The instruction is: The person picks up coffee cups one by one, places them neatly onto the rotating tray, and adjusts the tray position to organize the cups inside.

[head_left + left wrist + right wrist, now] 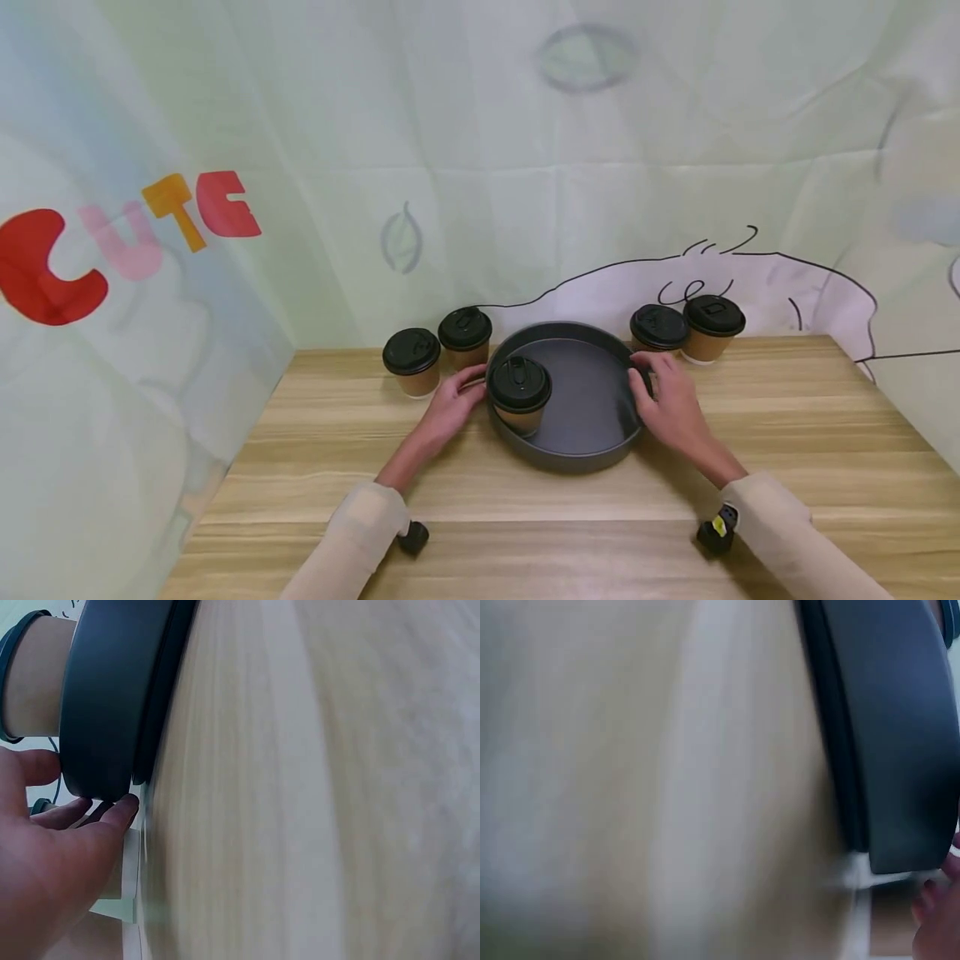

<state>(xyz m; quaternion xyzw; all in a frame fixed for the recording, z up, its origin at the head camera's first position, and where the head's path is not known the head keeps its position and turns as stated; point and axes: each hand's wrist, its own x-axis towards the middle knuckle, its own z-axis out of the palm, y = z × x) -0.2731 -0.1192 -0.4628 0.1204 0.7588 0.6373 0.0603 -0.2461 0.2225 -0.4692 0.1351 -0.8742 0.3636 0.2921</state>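
A dark grey round baking pan [588,396] sits between my two hands near the back of the table. One lidded paper coffee cup [519,387] stands upright inside it, against the left wall. On the left side, my left hand [450,408] holds the pan, thumb by the rim and fingertips low on the outer wall [101,712] in the left wrist view. My right hand [671,404] grips the opposite side, its fingers curved at the rim. The right wrist view shows only a bit of that hand beside the pan wall [900,750].
Two more black-lidded cups, one nearer [411,358] and one farther back [465,333], stand left of the pan. Another pair, a left cup [658,327] and a right cup [714,321], stands at the back right. A printed curtain [487,167] hangs behind the wooden table [555,542].
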